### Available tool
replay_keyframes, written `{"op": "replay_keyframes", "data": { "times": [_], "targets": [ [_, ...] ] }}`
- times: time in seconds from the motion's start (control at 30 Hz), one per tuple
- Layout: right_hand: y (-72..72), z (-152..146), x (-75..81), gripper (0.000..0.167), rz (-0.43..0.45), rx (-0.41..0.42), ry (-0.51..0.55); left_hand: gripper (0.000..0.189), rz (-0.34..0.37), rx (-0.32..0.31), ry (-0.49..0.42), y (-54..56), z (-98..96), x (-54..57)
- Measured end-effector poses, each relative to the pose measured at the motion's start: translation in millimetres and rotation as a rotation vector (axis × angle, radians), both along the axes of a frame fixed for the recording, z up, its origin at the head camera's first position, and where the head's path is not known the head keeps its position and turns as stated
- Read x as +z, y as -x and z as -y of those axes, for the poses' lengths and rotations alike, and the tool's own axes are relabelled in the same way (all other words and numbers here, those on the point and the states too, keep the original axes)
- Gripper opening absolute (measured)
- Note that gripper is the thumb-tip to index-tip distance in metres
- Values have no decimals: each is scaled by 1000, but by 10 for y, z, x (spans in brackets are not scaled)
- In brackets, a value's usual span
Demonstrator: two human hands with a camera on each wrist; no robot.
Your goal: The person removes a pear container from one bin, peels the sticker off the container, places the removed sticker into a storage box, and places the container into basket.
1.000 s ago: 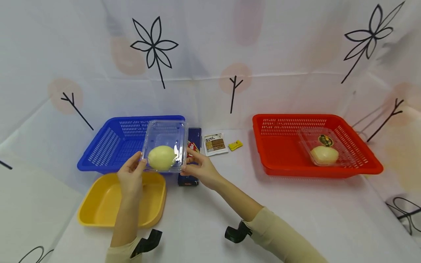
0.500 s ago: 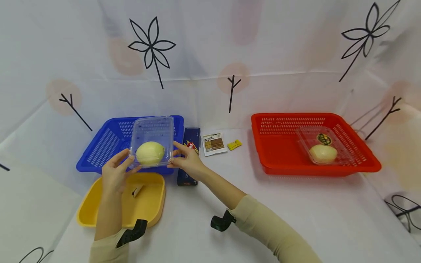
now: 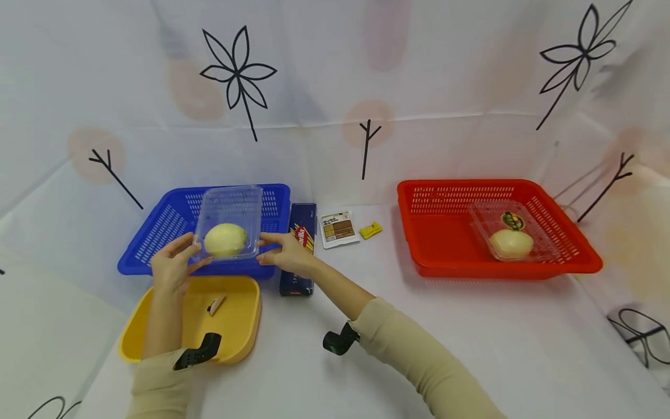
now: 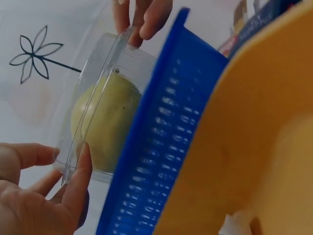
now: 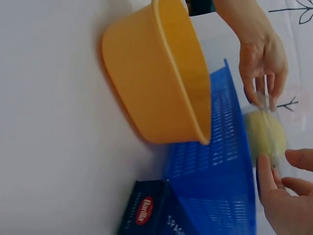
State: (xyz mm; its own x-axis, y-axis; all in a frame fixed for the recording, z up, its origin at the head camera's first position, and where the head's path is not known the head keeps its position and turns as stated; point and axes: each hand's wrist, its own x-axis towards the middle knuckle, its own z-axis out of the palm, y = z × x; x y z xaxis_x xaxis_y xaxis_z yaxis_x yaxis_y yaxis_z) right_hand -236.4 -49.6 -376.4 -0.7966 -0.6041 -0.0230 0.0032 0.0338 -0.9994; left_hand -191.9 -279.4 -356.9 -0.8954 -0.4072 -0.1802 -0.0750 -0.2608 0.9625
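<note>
Both hands hold a clear plastic clamshell box (image 3: 232,212) over the blue basket (image 3: 173,233). Inside it lies a smooth, pale yellow-green rounded item (image 3: 225,240), perhaps a fruit or vegetable. My left hand (image 3: 170,262) pinches the box's left edge between thumb and fingers. On the opposite edge, my right hand (image 3: 288,253) pinches it the same way. From the left wrist view, the box (image 4: 105,63) is tilted and overlaps the basket's rim. The right wrist view catches both hands at the box's two ends.
A yellow tub (image 3: 246,326) holding a small whitish piece (image 3: 216,304) stands in front of the blue basket. Right of the basket lie a spaghetti box (image 3: 297,282), a sachet (image 3: 338,228) and a yellow packet (image 3: 370,230). A red basket (image 3: 419,256) holds a similar clear box (image 3: 512,233).
Both hands have carried the clear box leftward, farther over the blue basket. The small piece in the yellow tub has come into sight from behind the left hand and forearm.
</note>
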Motion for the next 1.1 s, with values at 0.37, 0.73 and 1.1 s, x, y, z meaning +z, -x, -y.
{"op": "replay_keyframes", "data": {
  "times": [0.37, 0.73, 1.1],
  "targets": [
    [39, 94, -34, 58, -7, -17, -116, 52, 56, -151, 183, 157, 184, -115],
    [203, 390, 8, 65, 345, 5, 69, 49, 178, -275, 512, 350, 379, -105],
    [367, 451, -23, 67, 391, 72, 105, 46, 203, -256, 566, 436, 425, -127]
  ]
}}
